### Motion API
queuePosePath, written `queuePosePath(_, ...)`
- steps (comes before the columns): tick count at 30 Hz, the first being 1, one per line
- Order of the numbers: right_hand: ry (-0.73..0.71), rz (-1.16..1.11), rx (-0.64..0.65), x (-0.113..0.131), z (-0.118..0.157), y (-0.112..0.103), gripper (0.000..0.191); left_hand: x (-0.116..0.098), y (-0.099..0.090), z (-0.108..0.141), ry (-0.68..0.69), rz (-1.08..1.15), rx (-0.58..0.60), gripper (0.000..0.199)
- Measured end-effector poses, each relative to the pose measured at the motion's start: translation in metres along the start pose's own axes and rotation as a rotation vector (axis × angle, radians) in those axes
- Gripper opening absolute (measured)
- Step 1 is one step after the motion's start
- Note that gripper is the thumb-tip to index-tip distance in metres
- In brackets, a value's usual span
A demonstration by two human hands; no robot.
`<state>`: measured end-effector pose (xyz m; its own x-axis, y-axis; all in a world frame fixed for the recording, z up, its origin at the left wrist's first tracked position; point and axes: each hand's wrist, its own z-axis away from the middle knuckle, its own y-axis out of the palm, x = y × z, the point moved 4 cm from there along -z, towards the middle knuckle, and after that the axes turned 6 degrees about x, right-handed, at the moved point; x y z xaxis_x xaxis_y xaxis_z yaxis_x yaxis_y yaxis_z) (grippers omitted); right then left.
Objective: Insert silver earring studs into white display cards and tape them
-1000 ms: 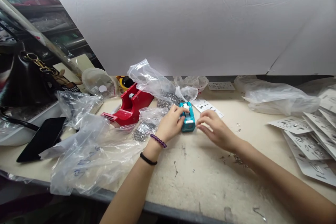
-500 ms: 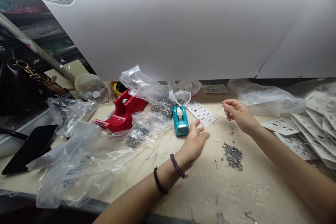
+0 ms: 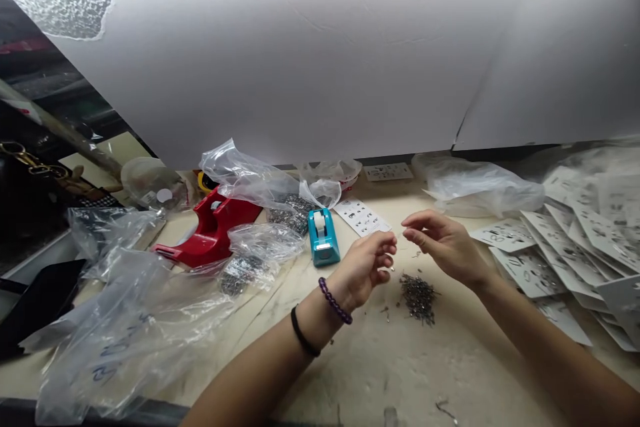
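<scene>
My left hand [image 3: 364, 268], with a purple bead bracelet and a black band on its wrist, is raised just right of a teal tape dispenser [image 3: 324, 238]. Its fingers are loosely curled and apart, with nothing visible in them. Facing it, my right hand [image 3: 443, 245] hovers above and right of a pile of small metal pieces [image 3: 419, 297]. Thumb and forefinger of that hand point left, slightly parted; whether something tiny sits between them is too small to tell. A white card with small items [image 3: 362, 216] lies behind my left hand.
Many carded items [image 3: 575, 253] are stacked at the right. A red tape dispenser [image 3: 210, 230] and clear plastic bags [image 3: 135, 333] cover the left. Another plastic bag [image 3: 480, 185] lies at the back right. A white panel [image 3: 300, 80] rises behind the table [image 3: 350, 373].
The view has shifted, so the table items appear farther left. My hands have come closer together, and my left hand's fingers have curled inward.
</scene>
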<state>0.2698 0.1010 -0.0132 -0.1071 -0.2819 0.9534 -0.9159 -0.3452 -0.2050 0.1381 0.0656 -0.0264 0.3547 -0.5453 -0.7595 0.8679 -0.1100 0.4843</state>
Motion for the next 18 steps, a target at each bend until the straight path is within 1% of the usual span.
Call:
queuePosePath(1,0.021,-0.042,0.001,0.0,0.0,-0.001,0.023,-0.003,-0.002,0.0,0.092,-0.084,-0.031,0.016)
queuePosePath(3,0.073,-0.204,-0.02,-0.001,-0.001,-0.002,0.029,-0.01,-0.005,0.001,0.288,-0.293,-0.08,0.017)
queuePosePath(5,0.141,-0.314,-0.022,-0.001,-0.001,0.001,0.034,-0.015,-0.008,0.004,0.433,-0.488,-0.108,0.019)
queuePosePath(6,0.178,-0.308,-0.005,-0.001,-0.001,0.004,0.034,-0.018,-0.01,0.005,0.48,-0.566,-0.116,0.02)
queuePosePath(8,0.229,-0.212,0.045,0.001,-0.001,0.01,0.028,-0.021,-0.013,0.007,0.533,-0.693,-0.125,0.021)
queuePosePath(10,0.234,-0.131,0.062,0.002,-0.001,0.014,0.021,-0.022,-0.014,0.008,0.55,-0.792,-0.128,0.021)
queuePosePath(11,0.225,-0.11,0.041,0.002,-0.001,0.014,0.019,-0.021,-0.014,0.008,0.536,-0.824,-0.115,0.022)
queuePosePath(13,0.212,-0.1,-0.038,-0.002,-0.003,0.011,0.017,-0.015,-0.015,0.005,0.475,-0.826,-0.092,0.021)
queuePosePath(14,0.212,-0.113,-0.099,-0.006,-0.004,0.008,0.016,-0.01,-0.016,0.004,0.439,-0.792,-0.109,0.025)
queuePosePath(16,0.229,-0.147,-0.233,-0.016,-0.01,0.003,0.015,-0.001,-0.021,0.0,0.375,-0.668,-0.217,0.046)
queuePosePath(17,0.246,-0.155,-0.275,-0.021,-0.014,0.002,0.015,0.004,-0.026,-0.003,0.352,-0.59,-0.295,0.056)
queuePosePath(18,0.264,-0.153,-0.291,-0.027,-0.018,0.003,0.015,0.008,-0.03,-0.006,0.336,-0.509,-0.365,0.061)
